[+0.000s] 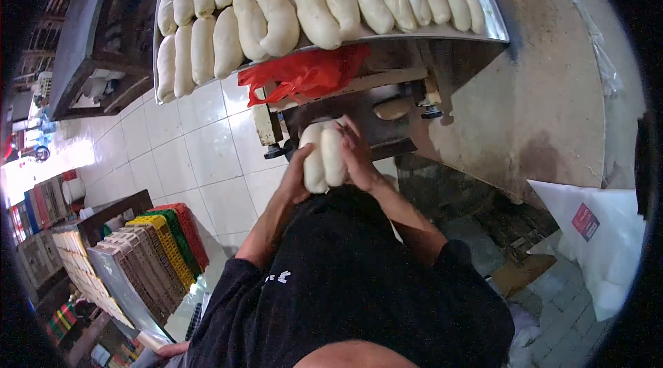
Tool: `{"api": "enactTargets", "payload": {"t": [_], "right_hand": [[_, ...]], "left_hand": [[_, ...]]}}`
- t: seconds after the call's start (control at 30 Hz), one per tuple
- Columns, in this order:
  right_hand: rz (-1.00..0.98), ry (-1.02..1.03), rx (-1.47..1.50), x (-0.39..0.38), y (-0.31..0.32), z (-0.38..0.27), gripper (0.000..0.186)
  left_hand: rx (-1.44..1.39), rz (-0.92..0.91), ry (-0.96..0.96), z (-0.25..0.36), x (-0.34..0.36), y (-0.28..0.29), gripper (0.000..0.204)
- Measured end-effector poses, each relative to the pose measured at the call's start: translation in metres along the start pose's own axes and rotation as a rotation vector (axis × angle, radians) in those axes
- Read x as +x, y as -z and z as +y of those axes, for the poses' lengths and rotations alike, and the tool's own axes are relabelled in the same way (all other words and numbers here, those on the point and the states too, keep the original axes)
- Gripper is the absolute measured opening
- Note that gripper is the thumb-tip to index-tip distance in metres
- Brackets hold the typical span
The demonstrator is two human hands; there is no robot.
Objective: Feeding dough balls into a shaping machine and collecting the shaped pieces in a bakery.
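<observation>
My left hand (298,171) and my right hand (356,154) grip pale dough logs (323,161) pressed side by side, held upright just in front of my dark top. My fingers wrap round their two sides, with the right fingers near the upper end. Beyond them is a metal tray (469,35) bearing several rows of similar smooth dough logs (314,9). A crumpled red plastic bag (304,74) lies beneath the tray's near edge, on a worn wheeled stand (266,126).
Stacked red, green, yellow and grey plastic crates (166,247) stand left, by another person's hand (171,349). A dark metal table (83,57) is at upper left. A pale wall (525,112) and white sack (580,244) are at right. Tiled floor (193,147) shows below.
</observation>
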State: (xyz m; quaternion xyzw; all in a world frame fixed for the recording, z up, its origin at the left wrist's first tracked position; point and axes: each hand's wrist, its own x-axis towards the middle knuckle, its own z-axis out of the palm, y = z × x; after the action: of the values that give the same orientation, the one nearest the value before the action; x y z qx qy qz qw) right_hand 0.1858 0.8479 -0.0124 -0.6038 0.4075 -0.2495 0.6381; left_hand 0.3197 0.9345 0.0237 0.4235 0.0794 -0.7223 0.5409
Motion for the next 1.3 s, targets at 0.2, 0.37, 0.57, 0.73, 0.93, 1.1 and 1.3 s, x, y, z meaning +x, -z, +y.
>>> {"api": "enactTargets", "payload": {"t": [0.2, 0.37, 0.57, 0.73, 0.93, 1.1, 1.3], "right_hand": [[0.548, -0.677, 0.336, 0.073, -0.074, 0.105, 0.091], [0.448, -0.560, 0.487, 0.069, -0.062, 0.119, 0.078], [0.156, -0.180, 0.026, 0.019, 0.008, 0.010, 0.040], [0.146, -0.188, 0.240, -0.005, 0.045, -0.035, 0.054], [0.887, -0.782, -0.368, 0.072, 0.106, 0.091, 0.067], [0.715, -0.439, 0.432, 0.068, 0.097, 0.095, 0.062], [0.077, -0.124, 0.462, -0.014, 0.043, -0.006, 0.035]], "left_hand": [[-0.039, 0.117, -0.154, -0.001, -0.055, 0.063, 0.065], [-0.146, 0.188, -0.242, 0.005, -0.050, 0.076, 0.065], [0.081, 0.230, -0.141, 0.000, -0.005, 0.022, 0.055], [-0.201, -0.194, -0.178, -0.010, 0.008, -0.011, 0.060], [-0.363, -0.223, -0.115, -0.001, -0.001, 0.006, 0.060], [-0.310, -0.107, -0.158, 0.001, -0.004, 0.012, 0.061], [-0.155, -0.171, -0.130, -0.001, 0.006, 0.001, 0.061]]}}
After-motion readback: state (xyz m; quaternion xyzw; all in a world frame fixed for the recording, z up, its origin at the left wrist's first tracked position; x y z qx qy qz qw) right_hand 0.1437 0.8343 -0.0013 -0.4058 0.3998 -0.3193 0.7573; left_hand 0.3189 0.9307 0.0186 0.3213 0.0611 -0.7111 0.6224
